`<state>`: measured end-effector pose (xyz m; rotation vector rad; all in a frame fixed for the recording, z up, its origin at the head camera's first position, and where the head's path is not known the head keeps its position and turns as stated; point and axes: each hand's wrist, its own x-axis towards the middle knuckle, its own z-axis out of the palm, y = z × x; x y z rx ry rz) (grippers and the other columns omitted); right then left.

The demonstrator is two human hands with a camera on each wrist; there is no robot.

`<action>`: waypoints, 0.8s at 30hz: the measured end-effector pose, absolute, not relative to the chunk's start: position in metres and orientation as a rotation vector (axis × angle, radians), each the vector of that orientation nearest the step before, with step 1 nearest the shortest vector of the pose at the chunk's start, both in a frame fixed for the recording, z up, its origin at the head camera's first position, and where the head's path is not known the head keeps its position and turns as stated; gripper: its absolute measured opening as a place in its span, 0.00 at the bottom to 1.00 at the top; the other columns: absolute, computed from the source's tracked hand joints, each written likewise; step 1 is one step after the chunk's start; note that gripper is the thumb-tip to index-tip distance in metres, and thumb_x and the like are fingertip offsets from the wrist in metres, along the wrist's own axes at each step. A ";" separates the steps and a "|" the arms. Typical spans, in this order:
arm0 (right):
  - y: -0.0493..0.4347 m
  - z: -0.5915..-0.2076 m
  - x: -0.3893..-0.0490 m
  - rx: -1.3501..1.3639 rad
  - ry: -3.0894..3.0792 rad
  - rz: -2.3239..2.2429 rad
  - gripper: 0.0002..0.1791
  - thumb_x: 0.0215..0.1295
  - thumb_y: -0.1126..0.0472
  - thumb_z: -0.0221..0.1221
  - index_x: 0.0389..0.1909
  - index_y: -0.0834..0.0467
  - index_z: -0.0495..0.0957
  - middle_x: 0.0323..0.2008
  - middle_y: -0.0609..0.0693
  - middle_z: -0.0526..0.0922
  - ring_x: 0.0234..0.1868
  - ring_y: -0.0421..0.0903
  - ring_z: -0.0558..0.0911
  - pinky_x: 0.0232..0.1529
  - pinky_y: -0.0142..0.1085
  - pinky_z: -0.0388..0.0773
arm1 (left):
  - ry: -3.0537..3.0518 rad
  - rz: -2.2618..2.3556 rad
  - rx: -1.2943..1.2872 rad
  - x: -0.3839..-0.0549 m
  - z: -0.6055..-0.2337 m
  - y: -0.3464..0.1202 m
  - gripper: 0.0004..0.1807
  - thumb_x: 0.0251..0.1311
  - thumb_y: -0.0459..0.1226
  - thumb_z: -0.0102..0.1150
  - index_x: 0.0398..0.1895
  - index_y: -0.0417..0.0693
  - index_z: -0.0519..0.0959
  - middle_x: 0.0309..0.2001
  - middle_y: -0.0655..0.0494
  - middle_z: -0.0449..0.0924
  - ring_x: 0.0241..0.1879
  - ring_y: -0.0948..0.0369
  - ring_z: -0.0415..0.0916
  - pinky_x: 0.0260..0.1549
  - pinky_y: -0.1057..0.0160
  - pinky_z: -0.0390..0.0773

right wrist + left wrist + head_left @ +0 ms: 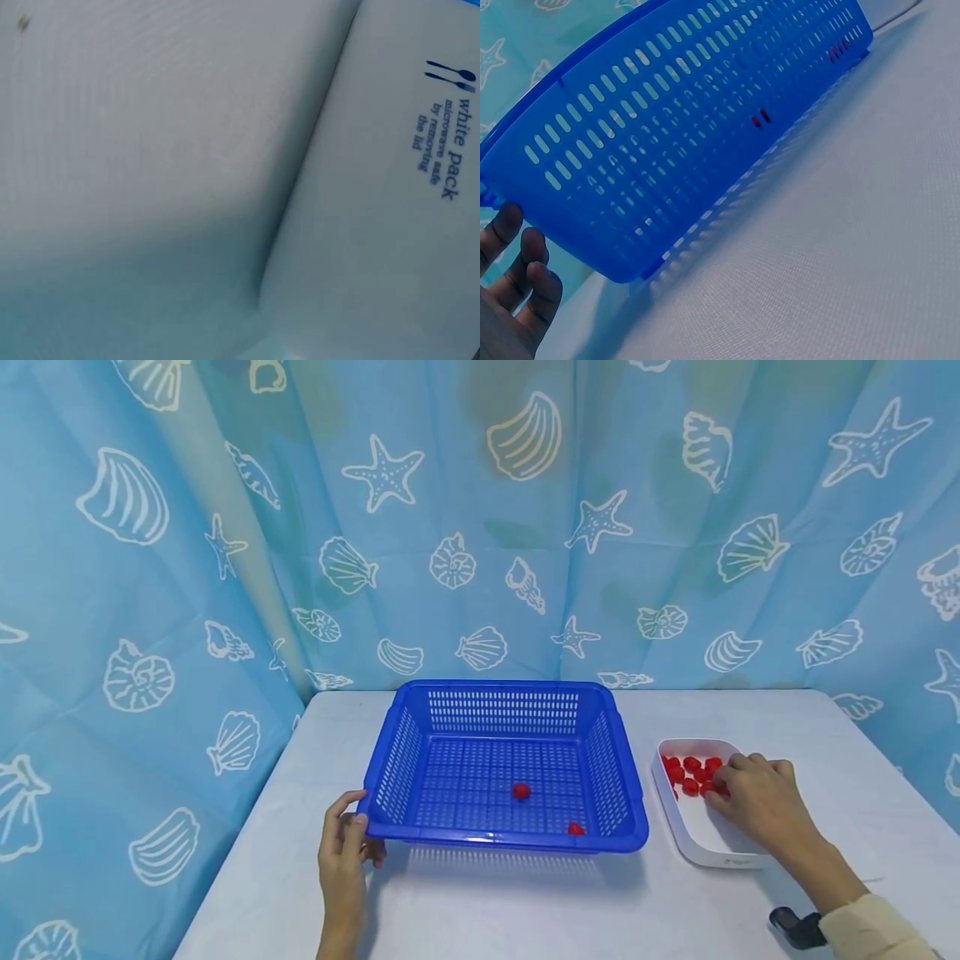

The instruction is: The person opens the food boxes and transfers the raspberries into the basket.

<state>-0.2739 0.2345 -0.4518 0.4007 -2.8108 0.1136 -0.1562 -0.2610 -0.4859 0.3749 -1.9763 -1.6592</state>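
A blue plastic basket (495,839) with slotted walls stands on the table, two small red balls (521,791) on its floor. My left hand (345,843) grips its front left corner, fingers and thumb at the rim; in the left wrist view, curled fingertips (544,281) show by the basket's corner (622,255). To the right, a white plastic container (690,843) has several more red balls (691,787) in its far part. My right hand (761,797) reaches over its right wall, fingers curled down, pinching a red ball at the fingertips. The right wrist view shows only the container's printed outer wall (375,225).
A white cloth covers the table (480,918). Behind it and at the left hangs a blue curtain (480,510) with white shell and starfish prints. A black object (797,929) lies by my right sleeve (873,931) at the front right.
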 end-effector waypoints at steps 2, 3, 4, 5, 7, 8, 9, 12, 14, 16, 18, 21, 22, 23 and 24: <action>0.235 -0.451 -0.273 0.395 -2.811 0.111 0.23 0.29 0.57 0.76 0.29 0.64 0.80 0.26 0.54 0.75 0.34 0.57 0.73 0.43 0.58 0.62 | -1.982 -1.660 0.383 -0.158 -0.490 -0.263 0.28 0.62 0.62 0.39 0.61 0.61 0.65 0.31 0.48 0.71 0.21 0.53 0.72 0.16 0.60 0.73; 0.235 -0.451 -0.273 0.394 -2.812 0.111 0.23 0.29 0.57 0.76 0.29 0.63 0.80 0.26 0.54 0.75 0.34 0.57 0.73 0.43 0.58 0.62 | -1.983 -1.663 0.391 -0.159 -0.492 -0.264 0.29 0.61 0.63 0.39 0.60 0.63 0.66 0.31 0.49 0.71 0.21 0.54 0.72 0.17 0.61 0.73; 0.235 -0.450 -0.272 0.394 -2.812 0.114 0.23 0.29 0.57 0.76 0.29 0.63 0.80 0.25 0.54 0.75 0.34 0.57 0.73 0.43 0.58 0.62 | -1.982 -1.667 0.393 -0.159 -0.492 -0.264 0.29 0.61 0.63 0.39 0.61 0.62 0.65 0.31 0.48 0.71 0.21 0.52 0.72 0.17 0.60 0.73; 0.236 -0.450 -0.272 0.394 -2.811 0.119 0.23 0.30 0.56 0.76 0.29 0.63 0.81 0.26 0.54 0.76 0.34 0.57 0.73 0.43 0.58 0.62 | -1.982 -1.670 0.398 -0.159 -0.492 -0.264 0.29 0.61 0.63 0.39 0.61 0.62 0.65 0.31 0.48 0.71 0.21 0.52 0.72 0.17 0.60 0.73; 0.236 -0.449 -0.270 0.398 -2.800 0.131 0.24 0.30 0.56 0.76 0.30 0.63 0.81 0.27 0.55 0.76 0.34 0.57 0.73 0.43 0.58 0.62 | -1.982 -1.670 0.397 -0.159 -0.491 -0.263 0.28 0.62 0.61 0.40 0.61 0.61 0.65 0.31 0.48 0.71 0.21 0.52 0.72 0.16 0.60 0.73; 0.237 -0.448 -0.269 0.399 -2.794 0.141 0.24 0.30 0.56 0.76 0.30 0.63 0.81 0.28 0.55 0.77 0.35 0.57 0.73 0.43 0.58 0.62 | -1.986 -1.672 0.399 -0.158 -0.490 -0.263 0.28 0.62 0.62 0.40 0.61 0.61 0.65 0.31 0.48 0.71 0.21 0.53 0.72 0.16 0.60 0.73; 0.237 -0.448 -0.268 0.400 -2.788 0.149 0.24 0.30 0.56 0.76 0.31 0.63 0.81 0.28 0.56 0.77 0.35 0.58 0.73 0.43 0.58 0.62 | -1.988 -1.676 0.406 -0.158 -0.487 -0.262 0.28 0.61 0.62 0.40 0.60 0.62 0.65 0.31 0.49 0.72 0.21 0.53 0.72 0.16 0.60 0.73; 0.238 -0.446 -0.265 0.390 -2.779 0.173 0.25 0.29 0.56 0.76 0.32 0.64 0.81 0.31 0.58 0.78 0.36 0.59 0.73 0.43 0.58 0.61 | -1.983 -1.678 0.390 -0.154 -0.477 -0.258 0.25 0.64 0.57 0.40 0.60 0.60 0.66 0.30 0.49 0.72 0.20 0.55 0.71 0.16 0.60 0.72; 0.237 -0.444 -0.263 0.381 -2.781 0.186 0.25 0.30 0.56 0.76 0.32 0.64 0.81 0.31 0.58 0.78 0.37 0.59 0.73 0.43 0.58 0.61 | -1.972 -1.692 0.386 -0.151 -0.469 -0.254 0.22 0.66 0.54 0.41 0.60 0.59 0.66 0.30 0.48 0.72 0.20 0.54 0.71 0.16 0.60 0.73; 0.237 -0.441 -0.261 0.372 -2.784 0.196 0.25 0.31 0.56 0.76 0.32 0.64 0.81 0.31 0.58 0.78 0.37 0.59 0.73 0.42 0.58 0.61 | -1.961 -1.704 0.383 -0.148 -0.463 -0.251 0.19 0.67 0.50 0.42 0.59 0.57 0.66 0.30 0.47 0.72 0.20 0.54 0.71 0.17 0.60 0.73; 0.236 -0.437 -0.259 0.373 -2.773 0.212 0.24 0.31 0.56 0.76 0.32 0.64 0.81 0.30 0.57 0.78 0.37 0.59 0.73 0.42 0.58 0.61 | -1.959 -1.716 0.395 -0.147 -0.459 -0.250 0.18 0.68 0.48 0.42 0.58 0.59 0.67 0.29 0.48 0.72 0.20 0.54 0.71 0.17 0.61 0.73; 0.233 -0.429 -0.257 0.384 -2.743 0.248 0.23 0.30 0.57 0.76 0.31 0.63 0.82 0.29 0.56 0.78 0.36 0.59 0.73 0.41 0.58 0.61 | -1.964 -1.727 0.419 -0.145 -0.455 -0.249 0.17 0.68 0.48 0.42 0.58 0.61 0.67 0.30 0.48 0.73 0.20 0.53 0.71 0.19 0.62 0.74; 0.232 -0.427 -0.257 0.391 -2.732 0.265 0.22 0.31 0.58 0.76 0.31 0.62 0.82 0.29 0.56 0.78 0.36 0.59 0.73 0.41 0.57 0.61 | -1.966 -1.727 0.418 -0.145 -0.455 -0.249 0.17 0.68 0.48 0.42 0.58 0.61 0.67 0.30 0.48 0.73 0.21 0.53 0.72 0.19 0.62 0.74; 0.231 -0.424 -0.256 0.398 -2.717 0.278 0.22 0.30 0.58 0.76 0.31 0.62 0.82 0.29 0.56 0.78 0.36 0.58 0.74 0.41 0.57 0.61 | -1.967 -1.730 0.419 -0.145 -0.455 -0.250 0.17 0.68 0.48 0.42 0.58 0.61 0.67 0.30 0.48 0.72 0.21 0.52 0.72 0.19 0.62 0.74; 0.230 -0.422 -0.255 0.402 -2.708 0.289 0.22 0.30 0.58 0.76 0.31 0.62 0.82 0.29 0.55 0.78 0.36 0.58 0.73 0.41 0.57 0.61 | -1.969 -1.730 0.418 -0.145 -0.455 -0.250 0.17 0.68 0.48 0.41 0.58 0.60 0.67 0.30 0.48 0.73 0.21 0.52 0.72 0.19 0.62 0.74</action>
